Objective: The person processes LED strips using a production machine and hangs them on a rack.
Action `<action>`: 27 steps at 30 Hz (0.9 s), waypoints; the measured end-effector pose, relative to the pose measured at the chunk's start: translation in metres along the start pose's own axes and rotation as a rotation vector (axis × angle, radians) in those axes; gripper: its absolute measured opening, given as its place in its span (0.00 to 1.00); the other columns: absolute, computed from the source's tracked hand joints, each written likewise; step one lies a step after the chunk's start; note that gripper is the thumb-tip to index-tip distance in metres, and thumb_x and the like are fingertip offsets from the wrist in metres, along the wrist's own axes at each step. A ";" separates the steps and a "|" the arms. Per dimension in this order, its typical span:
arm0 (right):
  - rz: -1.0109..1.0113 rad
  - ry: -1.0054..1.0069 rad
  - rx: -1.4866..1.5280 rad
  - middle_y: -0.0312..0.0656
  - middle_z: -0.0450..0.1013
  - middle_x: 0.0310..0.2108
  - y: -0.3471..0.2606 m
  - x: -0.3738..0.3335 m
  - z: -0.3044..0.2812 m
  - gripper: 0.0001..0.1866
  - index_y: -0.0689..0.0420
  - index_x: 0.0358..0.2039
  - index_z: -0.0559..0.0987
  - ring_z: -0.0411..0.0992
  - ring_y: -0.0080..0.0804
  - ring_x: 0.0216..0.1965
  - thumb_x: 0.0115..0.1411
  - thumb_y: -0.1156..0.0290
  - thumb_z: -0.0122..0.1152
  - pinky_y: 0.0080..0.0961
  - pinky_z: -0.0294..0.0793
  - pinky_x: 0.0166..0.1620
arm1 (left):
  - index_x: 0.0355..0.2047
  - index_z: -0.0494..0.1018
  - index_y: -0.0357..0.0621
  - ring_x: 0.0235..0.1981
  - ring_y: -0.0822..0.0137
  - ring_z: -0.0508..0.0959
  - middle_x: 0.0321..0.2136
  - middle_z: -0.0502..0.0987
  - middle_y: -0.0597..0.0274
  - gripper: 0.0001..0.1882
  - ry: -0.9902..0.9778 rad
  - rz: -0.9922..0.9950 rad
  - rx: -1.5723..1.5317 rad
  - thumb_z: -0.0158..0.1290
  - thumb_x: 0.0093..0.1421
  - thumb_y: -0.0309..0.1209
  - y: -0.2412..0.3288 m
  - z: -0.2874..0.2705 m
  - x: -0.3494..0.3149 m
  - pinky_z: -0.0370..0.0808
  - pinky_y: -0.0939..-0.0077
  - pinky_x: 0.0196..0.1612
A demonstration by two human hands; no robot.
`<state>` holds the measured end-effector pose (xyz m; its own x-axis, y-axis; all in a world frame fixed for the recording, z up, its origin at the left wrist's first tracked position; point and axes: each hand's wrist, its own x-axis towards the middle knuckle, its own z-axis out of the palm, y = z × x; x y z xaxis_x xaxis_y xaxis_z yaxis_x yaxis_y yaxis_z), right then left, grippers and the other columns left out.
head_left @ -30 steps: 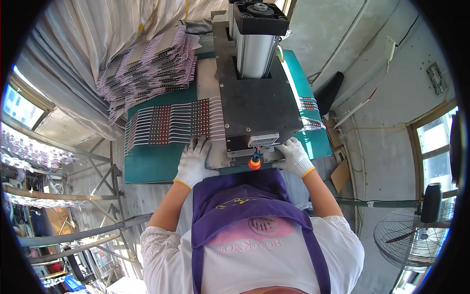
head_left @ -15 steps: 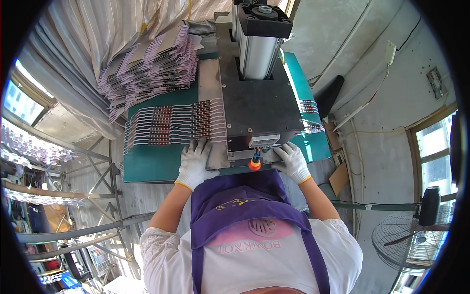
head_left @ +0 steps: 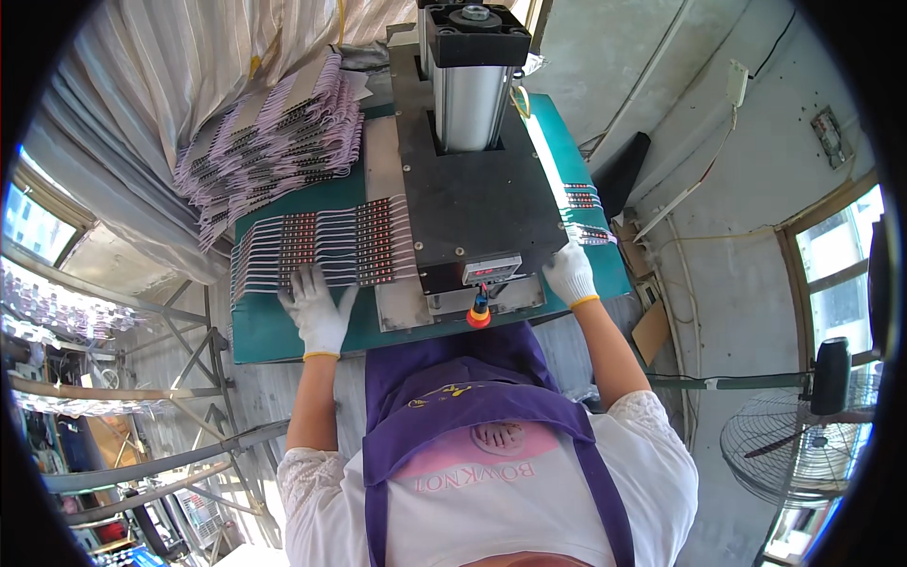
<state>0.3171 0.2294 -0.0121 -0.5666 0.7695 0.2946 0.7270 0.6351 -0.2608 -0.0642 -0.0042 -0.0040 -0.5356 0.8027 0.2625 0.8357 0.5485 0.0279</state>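
A row of parallel LED light strips (head_left: 326, 248), dark with red marks and joined by thin pale wires, lies on the green table and runs under a black press (head_left: 484, 203). My left hand (head_left: 317, 317), in a white glove, is open, its outstretched fingertips on the near edge of the strips. Beside the press's front right corner is my gloved right hand (head_left: 572, 276), open, thumb apart, with some fingertips hard to make out. More strips (head_left: 588, 222) emerge on the press's right side, just beyond this hand. A red and yellow knob (head_left: 479, 315) sticks out at the press's front.
A tall pile of folded strips (head_left: 274, 142) stands on the table's far left by a striped curtain (head_left: 123, 123). A silver cylinder (head_left: 468, 109) rises from the press. Metal rails (head_left: 170, 463) are at left; a wire fan (head_left: 789, 444) stands at right.
My left hand has moved left from beside the press's metal plate to the middle of the strips. My right hand has shifted from the press's front to its right corner. The view has shifted slightly.
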 end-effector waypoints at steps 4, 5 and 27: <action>0.079 0.043 0.357 0.52 0.68 0.57 0.021 0.049 0.025 0.32 0.55 0.57 0.73 0.70 0.52 0.55 0.47 0.80 0.60 0.40 0.71 0.56 | 0.66 0.58 0.41 0.69 0.46 0.56 0.68 0.58 0.51 0.43 -0.195 -0.021 -0.059 0.48 0.61 0.60 -0.024 0.040 -0.010 0.48 0.40 0.68; 0.136 -0.035 0.203 0.52 0.71 0.55 0.012 0.050 0.009 0.31 0.53 0.57 0.73 0.71 0.52 0.53 0.48 0.79 0.61 0.40 0.72 0.56 | 0.67 0.58 0.41 0.69 0.47 0.56 0.69 0.58 0.51 0.44 -0.238 -0.034 -0.073 0.46 0.61 0.61 -0.028 0.046 -0.014 0.48 0.42 0.69; 0.002 -0.022 0.008 0.52 0.78 0.40 0.042 0.023 0.029 0.20 0.50 0.49 0.79 0.75 0.51 0.42 0.54 0.71 0.63 0.42 0.76 0.47 | 0.52 0.71 0.37 0.46 0.62 0.77 0.46 0.78 0.58 0.19 0.241 -0.768 -2.049 0.45 0.70 0.39 -0.150 0.005 0.035 0.74 0.64 0.52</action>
<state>0.3235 0.2756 -0.0426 -0.5734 0.7723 0.2734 0.7252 0.6338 -0.2693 -0.2088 -0.0567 -0.0036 -0.8447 0.4886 -0.2184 -0.4420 -0.4070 0.7994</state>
